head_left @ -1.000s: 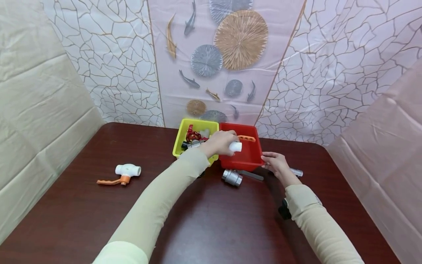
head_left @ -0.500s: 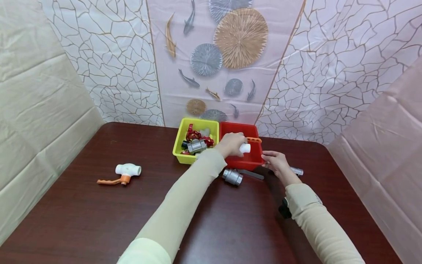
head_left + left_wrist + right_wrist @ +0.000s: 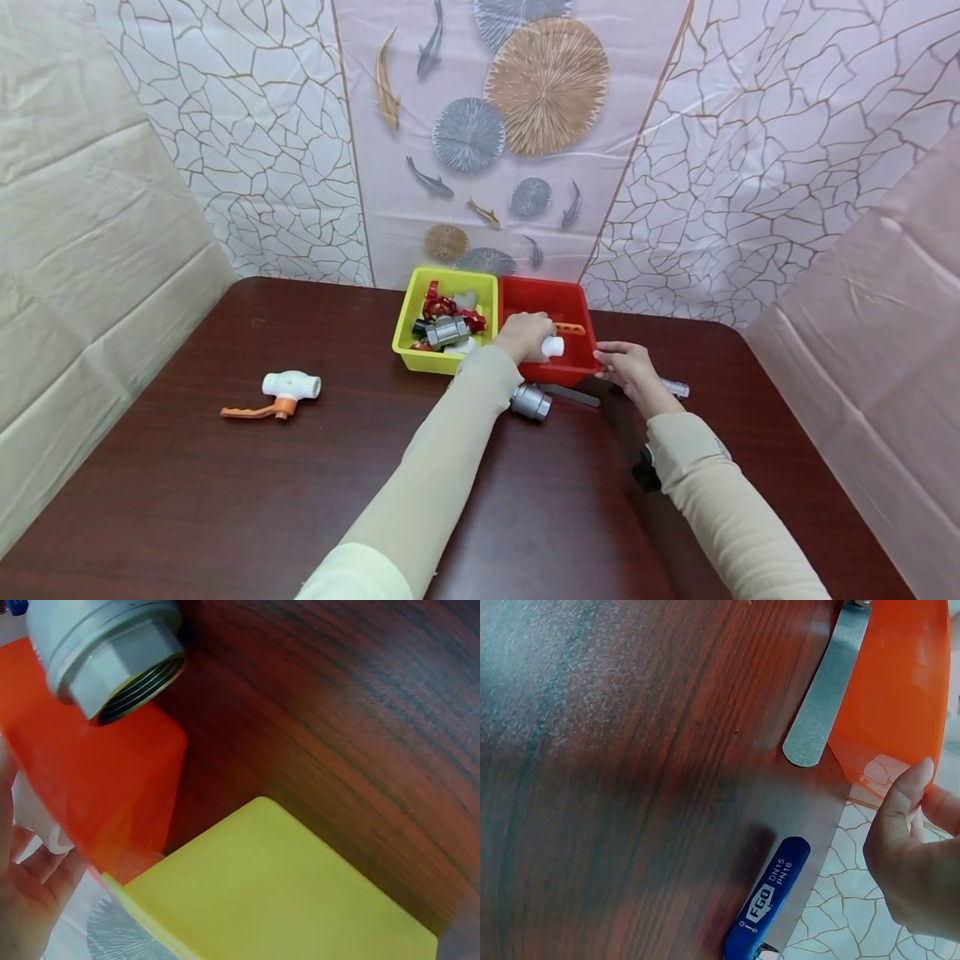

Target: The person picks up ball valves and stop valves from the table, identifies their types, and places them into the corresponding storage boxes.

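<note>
My left hand (image 3: 527, 335) holds a white plastic ball valve (image 3: 553, 346) low over the red bin (image 3: 551, 292). An orange lever handle (image 3: 570, 328) shows beyond the fingers; the rest of the valve is hidden by the hand. In the left wrist view, the fingers (image 3: 37, 889) are around the white valve body (image 3: 34, 814) behind the bin's wall. My right hand (image 3: 628, 371) pinches the red bin's right front rim between thumb and fingers, which the right wrist view shows close up.
Left of the red bin stands a yellow bin (image 3: 401, 333) with several valves inside. A metal ball valve (image 3: 531, 402) lies in front of the red bin. Another white valve (image 3: 291, 386) lies at left. A blue-handled valve (image 3: 769, 900) lies near my right hand.
My left hand has moved right from beside the yellow bin to the red bin with the white valve, then lowered and shifted slightly back left. My right hand stays on the rim.
</note>
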Demonstrator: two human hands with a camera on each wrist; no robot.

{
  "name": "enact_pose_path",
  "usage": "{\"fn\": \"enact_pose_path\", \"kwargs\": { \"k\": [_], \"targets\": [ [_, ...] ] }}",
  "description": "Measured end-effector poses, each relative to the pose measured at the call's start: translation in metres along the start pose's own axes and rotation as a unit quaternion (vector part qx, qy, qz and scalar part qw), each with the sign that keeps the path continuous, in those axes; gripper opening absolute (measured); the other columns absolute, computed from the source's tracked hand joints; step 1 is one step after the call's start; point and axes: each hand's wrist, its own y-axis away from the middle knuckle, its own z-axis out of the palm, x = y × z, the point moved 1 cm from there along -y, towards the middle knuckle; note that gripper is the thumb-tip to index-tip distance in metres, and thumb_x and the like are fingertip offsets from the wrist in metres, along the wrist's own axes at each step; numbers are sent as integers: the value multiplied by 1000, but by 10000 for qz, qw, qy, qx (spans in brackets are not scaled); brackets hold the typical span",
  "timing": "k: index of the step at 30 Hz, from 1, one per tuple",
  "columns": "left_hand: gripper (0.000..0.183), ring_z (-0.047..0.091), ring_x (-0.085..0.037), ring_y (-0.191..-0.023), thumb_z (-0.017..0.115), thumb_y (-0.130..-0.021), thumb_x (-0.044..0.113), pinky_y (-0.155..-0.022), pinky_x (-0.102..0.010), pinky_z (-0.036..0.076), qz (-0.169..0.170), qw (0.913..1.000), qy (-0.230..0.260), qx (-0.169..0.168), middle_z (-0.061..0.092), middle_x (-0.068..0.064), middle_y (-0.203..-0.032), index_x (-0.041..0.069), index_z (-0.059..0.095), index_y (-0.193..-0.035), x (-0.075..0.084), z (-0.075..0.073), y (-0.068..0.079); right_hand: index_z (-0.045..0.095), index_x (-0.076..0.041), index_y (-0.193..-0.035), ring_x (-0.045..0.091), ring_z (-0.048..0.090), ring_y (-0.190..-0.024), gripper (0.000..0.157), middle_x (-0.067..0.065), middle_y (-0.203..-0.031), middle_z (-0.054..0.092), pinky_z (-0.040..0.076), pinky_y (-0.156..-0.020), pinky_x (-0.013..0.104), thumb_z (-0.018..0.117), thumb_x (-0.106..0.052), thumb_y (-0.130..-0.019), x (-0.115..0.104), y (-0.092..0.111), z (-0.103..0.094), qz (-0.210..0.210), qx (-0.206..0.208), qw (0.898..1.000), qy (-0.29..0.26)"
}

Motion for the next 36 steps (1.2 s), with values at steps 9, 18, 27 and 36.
{"fn": "enact_pose_path", "kwargs": {
  "k": [9,18,27,36],
  "targets": [
    [47,57,-18,-103,65,-86,39,-96,-31,47,36,9995,5,-313,58,-4,-123,16,58,-127,-6,11,-1,42,9,-135,6,57,-54,44,31,-133,44,54,-58,20,51,-5,-94,2,-1,1,-21,-2,10000,-86],
    [52,40,-26,-132,44,-98,37,-111,-38,33,-83,9957,72,-923,39,-8,-146,15,36,-145,-9,14,0,43,8,-135,5,58,-56,44,29,-135,44,54,-61,21,52,-6,-95,3,-2,0,28,62,10000,-33],
    [46,49,-21,-119,48,-96,33,-104,-35,40,-40,9954,264,-924,49,-6,-138,16,47,-139,-10,17,-6,43,6,-137,5,59,-57,44,29,-138,43,55,-66,23,51,-8,-95,3,0,-1,71,118,9999,48],
    [28,54,-16,-95,54,-92,18,-86,-27,46,-74,9941,578,-914,63,-1,-115,16,65,-118,-13,15,-7,45,7,-135,6,58,-55,43,17,-109,57,55,-64,23,53,-7,-94,1,1,0,-37,64,10000,52]
  ]
}}
